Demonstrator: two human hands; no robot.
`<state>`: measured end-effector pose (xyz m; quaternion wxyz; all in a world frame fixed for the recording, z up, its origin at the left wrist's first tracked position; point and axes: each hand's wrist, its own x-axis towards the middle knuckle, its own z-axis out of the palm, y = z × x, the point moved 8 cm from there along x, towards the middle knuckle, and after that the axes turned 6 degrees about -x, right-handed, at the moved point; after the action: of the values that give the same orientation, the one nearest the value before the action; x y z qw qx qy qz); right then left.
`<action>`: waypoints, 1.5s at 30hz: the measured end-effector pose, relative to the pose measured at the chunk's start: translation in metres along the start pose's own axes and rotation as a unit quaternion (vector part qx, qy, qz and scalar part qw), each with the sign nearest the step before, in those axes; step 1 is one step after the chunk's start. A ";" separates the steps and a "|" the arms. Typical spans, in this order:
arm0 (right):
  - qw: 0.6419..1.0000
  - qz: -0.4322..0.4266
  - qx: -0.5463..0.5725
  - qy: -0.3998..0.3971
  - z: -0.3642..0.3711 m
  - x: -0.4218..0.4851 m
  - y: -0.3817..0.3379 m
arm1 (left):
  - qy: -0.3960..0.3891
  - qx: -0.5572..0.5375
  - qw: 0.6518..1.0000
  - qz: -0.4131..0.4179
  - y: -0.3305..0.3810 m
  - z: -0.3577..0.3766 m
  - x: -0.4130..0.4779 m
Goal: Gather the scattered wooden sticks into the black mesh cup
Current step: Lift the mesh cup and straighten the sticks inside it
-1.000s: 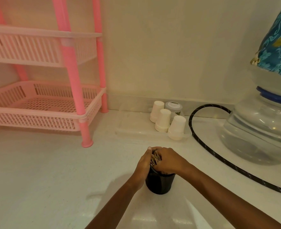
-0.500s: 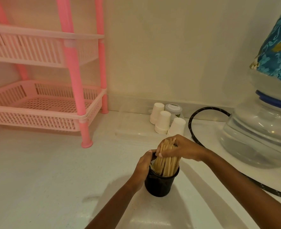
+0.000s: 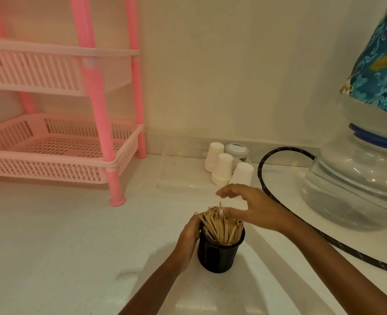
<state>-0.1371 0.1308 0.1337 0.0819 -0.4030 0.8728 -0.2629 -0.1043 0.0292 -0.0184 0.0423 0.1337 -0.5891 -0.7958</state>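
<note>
The black mesh cup (image 3: 218, 253) stands upright on the white counter, in front of me. A bundle of wooden sticks (image 3: 221, 226) stands in it, fanned out and leaning left, tops above the rim. My left hand (image 3: 189, 235) grips the cup's left side near the rim. My right hand (image 3: 251, 206) hovers just above and behind the sticks, fingers spread and relaxed, thumb close to the stick tips, holding nothing.
A pink two-tier rack (image 3: 58, 142) stands at the left. Three white paper cups (image 3: 224, 169) and a small jar (image 3: 237, 151) sit by the wall. A black hose (image 3: 279, 201) curves round a large water jug (image 3: 356, 185) at the right.
My right hand has let go of the bundle and lifted off, opening. The sticks have dropped into the cup and fanned out. My left hand stays on the cup.
</note>
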 end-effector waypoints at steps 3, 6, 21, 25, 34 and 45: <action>0.982 0.028 -0.182 -0.032 0.020 -0.003 -0.004 | -0.017 -0.006 1.000 -0.002 -0.008 0.002 -0.005; 0.950 0.040 -0.306 -0.047 0.039 0.006 -0.011 | -0.037 0.031 0.999 -0.021 -0.012 0.006 -0.010; 0.951 0.116 -0.285 -0.018 0.067 0.027 -0.007 | -0.100 0.249 0.960 0.077 -0.025 0.008 -0.013; 0.960 0.116 -0.255 -0.011 0.066 0.028 -0.008 | -0.061 0.288 0.951 0.091 -0.028 0.004 -0.005; 0.998 0.060 0.005 0.022 0.040 0.023 -0.017 | -0.051 0.217 0.964 0.147 -0.010 0.007 -0.013; 0.995 0.092 0.007 -0.039 0.015 -0.017 0.017 | -0.054 0.182 0.969 0.160 -0.005 0.005 -0.016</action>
<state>-0.1318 0.1471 0.1107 0.1426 -0.3309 0.9004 -0.2440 -0.0900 0.0389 -0.0195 0.1122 0.0004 -0.7394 -0.6638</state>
